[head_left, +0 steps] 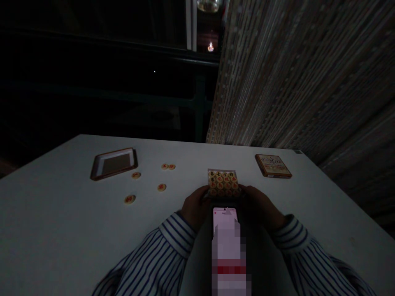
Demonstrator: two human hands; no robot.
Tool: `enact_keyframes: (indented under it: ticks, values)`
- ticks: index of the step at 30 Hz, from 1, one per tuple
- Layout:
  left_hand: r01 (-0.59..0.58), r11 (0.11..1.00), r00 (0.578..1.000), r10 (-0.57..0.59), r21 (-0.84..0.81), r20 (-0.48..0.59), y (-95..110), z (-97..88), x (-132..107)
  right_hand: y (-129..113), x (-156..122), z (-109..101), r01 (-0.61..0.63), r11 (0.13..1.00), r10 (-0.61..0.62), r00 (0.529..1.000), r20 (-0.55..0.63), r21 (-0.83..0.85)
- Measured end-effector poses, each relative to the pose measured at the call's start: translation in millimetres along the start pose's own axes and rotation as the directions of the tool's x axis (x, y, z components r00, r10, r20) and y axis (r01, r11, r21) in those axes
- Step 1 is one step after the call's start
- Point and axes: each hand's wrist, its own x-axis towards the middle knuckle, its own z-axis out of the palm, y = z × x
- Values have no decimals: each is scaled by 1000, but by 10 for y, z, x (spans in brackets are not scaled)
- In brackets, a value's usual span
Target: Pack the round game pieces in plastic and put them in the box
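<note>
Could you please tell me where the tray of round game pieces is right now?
In the head view, the tray of pieces sits on the white table just right of centre, held between the left hand and right hand.

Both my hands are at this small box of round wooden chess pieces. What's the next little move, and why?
Probably reach your left hand to the nearest loose wooden disc: five discs lie scattered on the white table left of the small box, which already holds packed rows.
</note>
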Motion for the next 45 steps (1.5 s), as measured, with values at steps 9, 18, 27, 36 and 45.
enact_keyframes:
  ticks: [9, 18, 27, 36, 45]
  values:
    - [-7, 999, 1000, 8, -50, 7, -10, 3, 1, -6, -11, -16, 24, 999, -24, 999, -23, 29]
    - [-11, 999, 1000, 11, -47, 5, -22, 1, 7, -35, -4, -37, 26, 1000, -26, 1000, -2, 5]
    - [-14, 1000, 1000, 14, -8, 7, 3, -6, 0, -17, 2, -29, 24, 999, -23, 1000, -5, 22]
    - [17, 1000, 997, -17, -10, -81, -10, -2, 9, 9, -11, -12, 47, 999, -46, 997, -55, 27]
    - [71, 993, 972, -90, -95, -215, 138, -253, 19, -78, 28, -110, -33, 996, 46, 985, -169, 79]
